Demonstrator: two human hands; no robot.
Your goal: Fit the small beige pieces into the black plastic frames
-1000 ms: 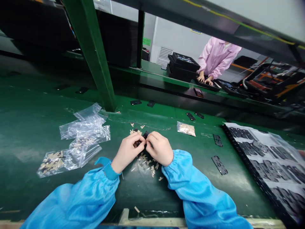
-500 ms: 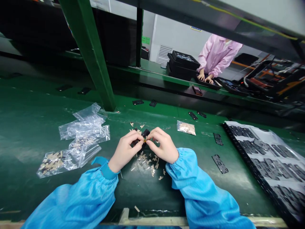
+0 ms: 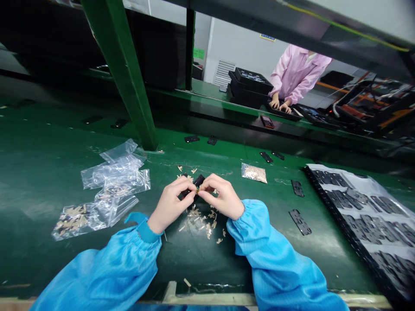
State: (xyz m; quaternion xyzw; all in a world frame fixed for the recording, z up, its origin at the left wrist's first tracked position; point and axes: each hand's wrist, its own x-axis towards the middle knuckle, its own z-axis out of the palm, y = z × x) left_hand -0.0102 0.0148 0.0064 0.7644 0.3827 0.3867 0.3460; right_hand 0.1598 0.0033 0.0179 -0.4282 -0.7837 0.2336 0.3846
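My left hand (image 3: 170, 203) pinches a small black plastic part (image 3: 196, 181) just above the green bench (image 3: 48, 164). My right hand (image 3: 222, 196) meets it from the right, fingertips pinched on a tiny gold-coloured metal piece (image 3: 197, 188) held against the black part. Both arms wear blue sleeves. Below the hands lies a scatter of small tan metal pieces (image 3: 204, 220) on the bench.
Clear plastic bags (image 3: 113, 177) lie to the left, one holding tan pieces (image 3: 73, 218). A small filled bag (image 3: 253, 172) and flat black parts (image 3: 300, 222) lie to the right, by a black tray (image 3: 363, 216) under plastic film. A green post (image 3: 129, 86) rises behind. A person in pink (image 3: 295, 75) works across.
My hands have lifted slightly off the scattered pieces and drawn together, and the gold piece now shows between my fingertips against the black part. The view has shifted a little.
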